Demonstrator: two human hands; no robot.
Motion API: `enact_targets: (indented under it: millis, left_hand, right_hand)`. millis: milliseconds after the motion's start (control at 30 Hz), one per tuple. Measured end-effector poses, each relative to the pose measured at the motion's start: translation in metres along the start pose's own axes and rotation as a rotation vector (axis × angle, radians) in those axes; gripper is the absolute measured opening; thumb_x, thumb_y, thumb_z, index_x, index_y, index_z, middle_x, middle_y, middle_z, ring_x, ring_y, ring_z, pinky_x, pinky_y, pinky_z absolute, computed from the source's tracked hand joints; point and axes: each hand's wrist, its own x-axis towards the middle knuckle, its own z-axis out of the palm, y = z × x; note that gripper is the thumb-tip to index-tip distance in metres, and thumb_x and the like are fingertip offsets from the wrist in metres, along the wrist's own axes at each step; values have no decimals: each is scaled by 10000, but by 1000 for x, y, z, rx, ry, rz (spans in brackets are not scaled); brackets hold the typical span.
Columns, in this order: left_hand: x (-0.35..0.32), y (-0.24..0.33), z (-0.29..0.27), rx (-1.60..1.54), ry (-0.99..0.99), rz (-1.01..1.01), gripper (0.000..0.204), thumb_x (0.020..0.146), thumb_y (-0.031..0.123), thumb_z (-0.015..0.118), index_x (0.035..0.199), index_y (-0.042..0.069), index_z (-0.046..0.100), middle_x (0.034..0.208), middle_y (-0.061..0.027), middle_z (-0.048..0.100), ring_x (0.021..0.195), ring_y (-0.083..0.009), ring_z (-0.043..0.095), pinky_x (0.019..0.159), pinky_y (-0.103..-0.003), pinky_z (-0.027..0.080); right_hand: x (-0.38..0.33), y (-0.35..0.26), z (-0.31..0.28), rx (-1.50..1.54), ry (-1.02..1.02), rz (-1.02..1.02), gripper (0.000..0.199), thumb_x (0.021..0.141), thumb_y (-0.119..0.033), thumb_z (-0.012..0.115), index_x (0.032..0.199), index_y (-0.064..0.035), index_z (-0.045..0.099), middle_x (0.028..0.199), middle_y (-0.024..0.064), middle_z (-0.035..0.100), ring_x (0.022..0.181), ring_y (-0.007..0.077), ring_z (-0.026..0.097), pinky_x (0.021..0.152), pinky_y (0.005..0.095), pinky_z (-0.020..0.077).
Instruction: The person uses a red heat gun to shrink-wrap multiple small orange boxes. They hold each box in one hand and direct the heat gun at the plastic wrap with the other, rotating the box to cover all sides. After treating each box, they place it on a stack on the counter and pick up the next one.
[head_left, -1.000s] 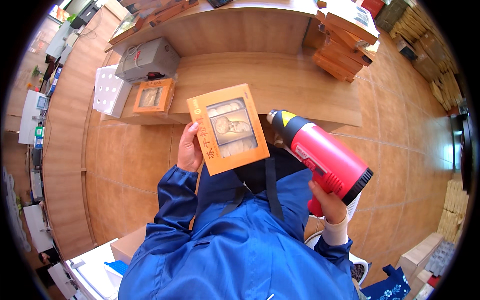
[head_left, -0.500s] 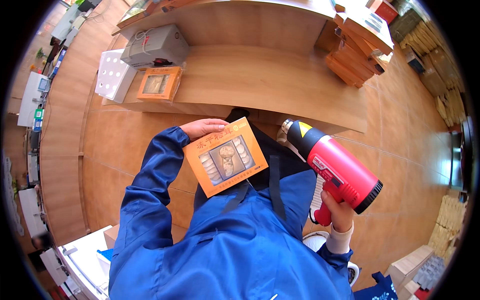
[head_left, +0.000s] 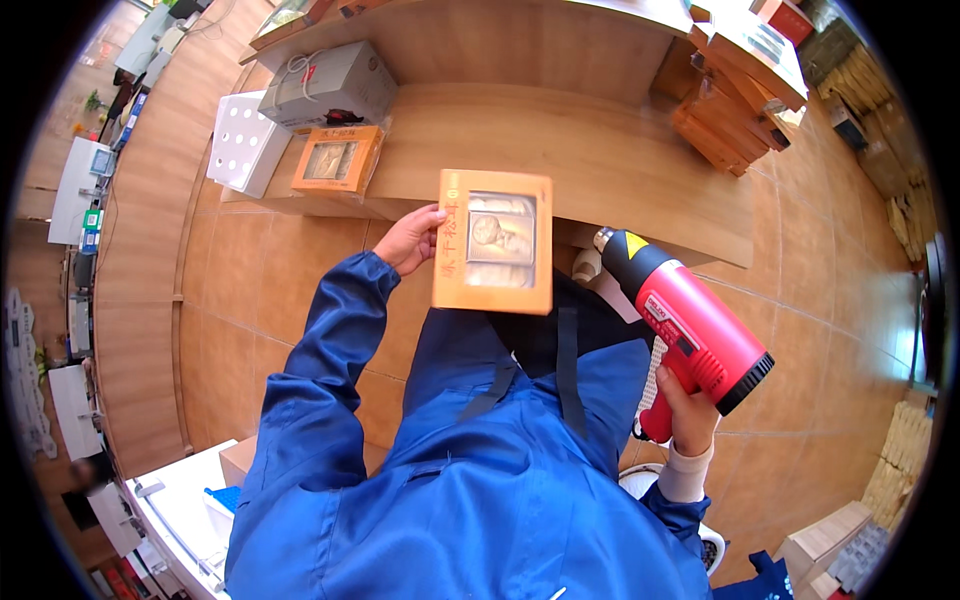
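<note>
Left hand [head_left: 410, 238] grasps the orange box [head_left: 493, 241] by its left edge, frame centre, flat face up, above the lap. Right hand [head_left: 690, 415], lower right, clenched around the red heat gun [head_left: 685, 320], nozzle pointing toward the box, apart from it.

Your box [head_left: 492, 241] sits left of the heat gun [head_left: 686, 325]; the bench [head_left: 560, 150] lies beyond both.

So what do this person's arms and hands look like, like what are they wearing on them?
Both arms are in a bright blue work jacket with long sleeves. At the right wrist a pale ribbed cuff of an under-layer sticks out past the blue sleeve. The left hand and right hand are bare, without gloves. No watch or rings can be made out.
</note>
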Motion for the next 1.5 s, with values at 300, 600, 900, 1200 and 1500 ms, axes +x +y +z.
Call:
enact_targets:
  millis: [300,600,900,1200,1500]
  left_hand:
    - [-4,-26,34,-130,117,58,386,826,103,538,1197,79,436,1156,-83,563,1032,-215,579,903,-386,464]
    - [4,-10,-13,-461,31,207,469,852,272,465,1236,4,449,1204,-128,549,1096,-255,533,974,-404,398]
    - [11,50,-46,-473,391,481,459,872,349,526,1204,37,475,1134,-117,578,1028,-246,564,925,-401,442]
    - [4,50,-31,-501,490,453,440,808,266,654,1162,72,480,1081,-62,560,1024,-239,546,877,-460,468]
    - [8,41,-16,-539,481,422,413,811,200,643,1168,82,473,1103,-55,546,1063,-234,516,912,-464,449]
  right_hand:
    - [-9,11,15,44,-239,40,334,746,-65,715,1042,-34,563,927,21,581,828,116,543,731,270,452]
    - [-2,6,4,53,-118,24,246,770,-46,688,993,-33,584,836,10,592,698,106,548,639,247,449]
    - [12,24,-26,23,170,-93,393,746,-65,698,1086,-4,510,914,84,594,774,160,587,667,282,499]
    - [15,23,-24,43,126,-84,404,744,-67,701,1092,-2,506,923,83,594,771,164,591,673,280,500]
    - [3,12,9,-1,-115,44,265,745,-80,709,972,-25,583,834,29,593,726,118,567,652,256,474]
